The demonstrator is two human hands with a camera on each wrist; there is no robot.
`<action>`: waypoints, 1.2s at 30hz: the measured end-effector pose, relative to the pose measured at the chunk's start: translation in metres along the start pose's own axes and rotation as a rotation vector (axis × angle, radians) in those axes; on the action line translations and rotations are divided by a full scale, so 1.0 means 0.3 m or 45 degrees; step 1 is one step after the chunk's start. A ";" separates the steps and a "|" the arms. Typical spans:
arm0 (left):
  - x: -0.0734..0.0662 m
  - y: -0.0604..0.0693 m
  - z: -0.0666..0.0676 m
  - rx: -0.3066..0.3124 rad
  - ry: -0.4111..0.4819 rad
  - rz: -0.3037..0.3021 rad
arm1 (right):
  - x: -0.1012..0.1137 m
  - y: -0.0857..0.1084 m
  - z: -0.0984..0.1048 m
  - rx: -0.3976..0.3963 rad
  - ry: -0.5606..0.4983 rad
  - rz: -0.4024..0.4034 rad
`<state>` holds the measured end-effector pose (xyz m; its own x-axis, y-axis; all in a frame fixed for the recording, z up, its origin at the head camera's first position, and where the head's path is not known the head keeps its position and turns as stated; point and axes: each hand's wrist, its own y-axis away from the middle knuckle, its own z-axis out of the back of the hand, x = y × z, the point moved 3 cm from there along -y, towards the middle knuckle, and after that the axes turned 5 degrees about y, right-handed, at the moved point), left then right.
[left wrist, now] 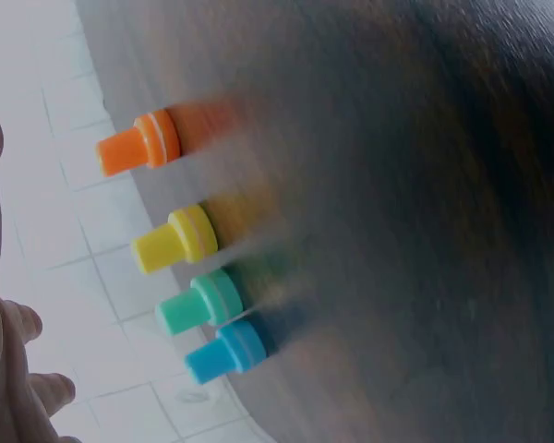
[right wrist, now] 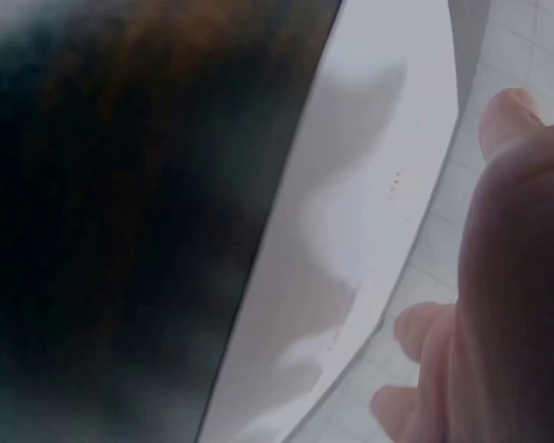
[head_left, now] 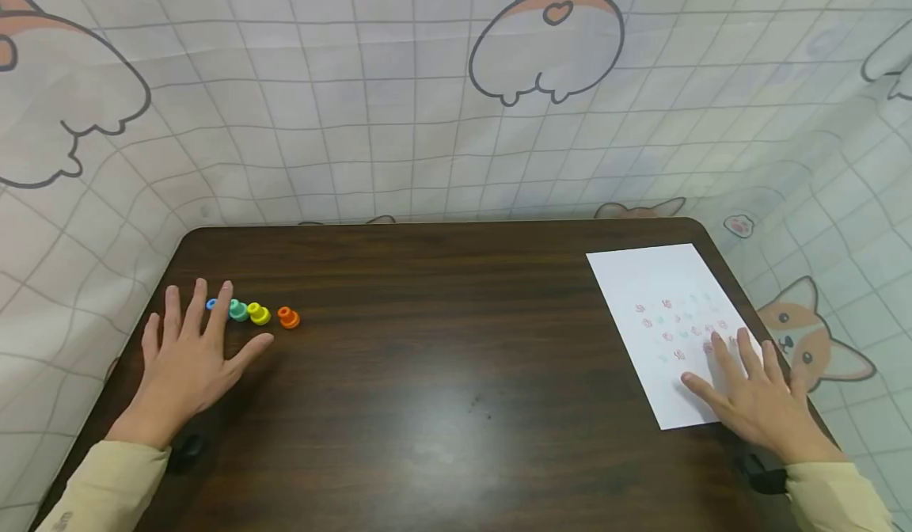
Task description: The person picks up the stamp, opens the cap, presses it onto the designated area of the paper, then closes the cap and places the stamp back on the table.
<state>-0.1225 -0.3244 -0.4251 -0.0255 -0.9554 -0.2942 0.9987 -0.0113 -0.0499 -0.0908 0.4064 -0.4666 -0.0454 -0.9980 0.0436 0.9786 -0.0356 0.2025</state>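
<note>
A short row of small plastic stamps stands near the table's left side: orange (head_left: 288, 317), yellow (head_left: 259, 314), teal (head_left: 238, 310) and blue (left wrist: 226, 353). In the head view, the left hand's fingers partly cover the blue one. With fingers spread, my left hand (head_left: 187, 366) is just beside them and holds nothing. A white sheet of paper (head_left: 634, 279) lies at the right, bearing several small red and teal printed marks. My right hand (head_left: 762, 401) is over its lower right part, fingers spread, holding nothing; its shadow falls on the sheet. Whether it touches the paper I cannot tell.
The dark brown wooden table (head_left: 442, 342) fills the middle, with a few small dark specks on its surface. A white gridded cloth (head_left: 356, 104) with cartoon corgis hangs behind and at both sides, close to the table's edges.
</note>
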 end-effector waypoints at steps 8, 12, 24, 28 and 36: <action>-0.020 -0.015 -0.038 -0.027 0.041 -0.059 | 0.015 0.001 -0.019 0.017 0.015 0.019; -0.034 -0.019 -0.057 -0.045 0.068 -0.073 | 0.024 -0.004 -0.034 0.052 -0.010 0.048; -0.064 -0.027 -0.099 -0.105 0.110 -0.095 | 0.066 -0.003 -0.022 -0.020 0.030 0.087; -0.077 -0.028 -0.113 -0.101 0.151 -0.094 | 0.073 -0.003 -0.020 0.034 0.017 0.066; -0.093 -0.041 -0.126 -0.167 0.282 -0.148 | 0.072 0.002 -0.027 0.042 -0.031 0.058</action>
<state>-0.1357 -0.2865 -0.4525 -0.1628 -0.8622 -0.4798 0.9746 -0.0648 -0.2142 -0.0896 0.3843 -0.4733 -0.0065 -0.9970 0.0773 0.9727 0.0116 0.2316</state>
